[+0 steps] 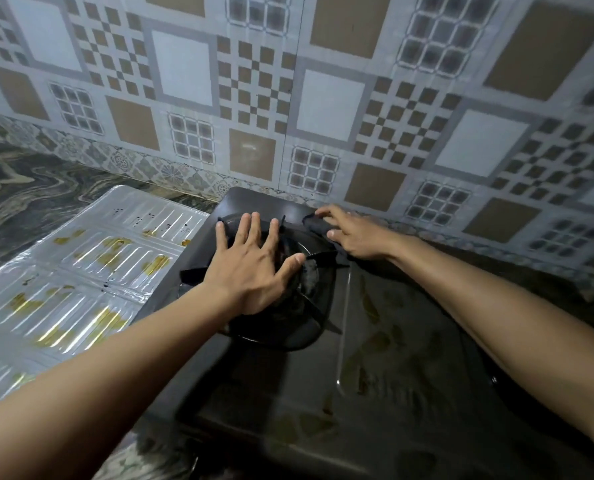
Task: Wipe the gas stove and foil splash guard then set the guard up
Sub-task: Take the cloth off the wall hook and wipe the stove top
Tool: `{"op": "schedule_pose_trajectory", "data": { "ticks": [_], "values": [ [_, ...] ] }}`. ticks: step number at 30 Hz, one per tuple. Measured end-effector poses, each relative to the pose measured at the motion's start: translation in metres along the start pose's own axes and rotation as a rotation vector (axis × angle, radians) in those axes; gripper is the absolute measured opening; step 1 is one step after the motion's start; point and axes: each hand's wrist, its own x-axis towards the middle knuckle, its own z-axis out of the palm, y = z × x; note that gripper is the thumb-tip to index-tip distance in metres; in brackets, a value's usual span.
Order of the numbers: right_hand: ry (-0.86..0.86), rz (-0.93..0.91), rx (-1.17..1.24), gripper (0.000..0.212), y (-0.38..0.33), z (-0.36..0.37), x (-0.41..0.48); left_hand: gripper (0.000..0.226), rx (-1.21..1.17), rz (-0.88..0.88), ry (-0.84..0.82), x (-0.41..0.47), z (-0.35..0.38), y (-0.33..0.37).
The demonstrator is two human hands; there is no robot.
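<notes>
A dark gas stove fills the middle of the view, its top smeared with oily stains. My left hand lies flat, fingers spread, on the black burner grate. At the stove's far edge near the wall, my right hand presses a dark cloth down. The foil splash guard lies flat on the counter left of the stove, marked with yellow grease.
A patterned tiled wall rises right behind the stove. A marbled dark counter extends to the left past the guard and also shows at the bottom.
</notes>
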Motion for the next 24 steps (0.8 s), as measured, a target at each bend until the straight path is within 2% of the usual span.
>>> {"op": "schedule_pose_trajectory", "data": {
  "ticks": [7, 11, 14, 20, 24],
  "values": [
    [0.039, 0.042, -0.092, 0.049, -0.007, 0.012, -0.009, 0.089, -0.042, 0.063, -0.05, 0.02, 0.013, 0.025],
    [0.137, 0.142, -0.111, 0.049, 0.01, 0.018, -0.025, 0.083, -0.022, 0.065, -0.057, 0.026, 0.017, 0.025],
    [0.136, 0.188, -0.091, 0.049, 0.021, 0.015, -0.033, 0.081, -0.045, 0.079, -0.049, 0.024, 0.017, 0.024],
    [0.095, 0.099, -0.075, 0.052, 0.009, 0.021, -0.035, 0.075, -0.07, 0.076, -0.07, 0.023, 0.017, 0.027],
    [0.024, 0.045, -0.068, 0.07, 0.003, 0.017, -0.042, 0.075, -0.069, 0.073, -0.077, 0.023, 0.017, 0.026]
  ]
}}
